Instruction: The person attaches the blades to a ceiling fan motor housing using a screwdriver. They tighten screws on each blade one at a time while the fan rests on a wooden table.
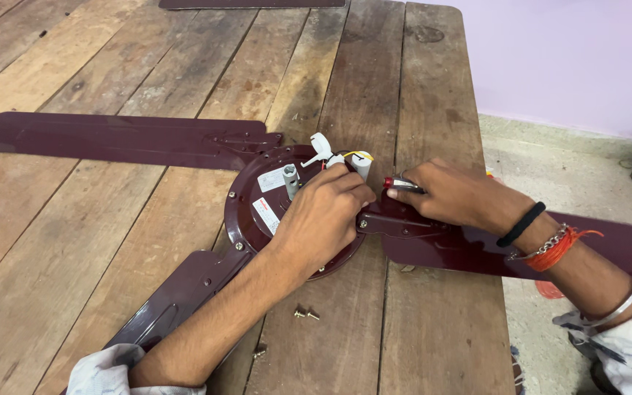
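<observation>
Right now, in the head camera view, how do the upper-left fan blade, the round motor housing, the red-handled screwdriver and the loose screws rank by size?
1. Upper-left fan blade, clearly the largest.
2. Round motor housing, partly covered by the left hand.
3. Red-handled screwdriver; the right hand hides most of it, so its full length is unsure.
4. Loose screws, smallest.

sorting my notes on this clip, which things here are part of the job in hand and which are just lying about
In the job:
left hand resting on the fan motor
right hand holding a screwdriver
right blade at its bracket
loose screws

Lying about:
other two blades
wooden table
dark strip at the far edge
</observation>
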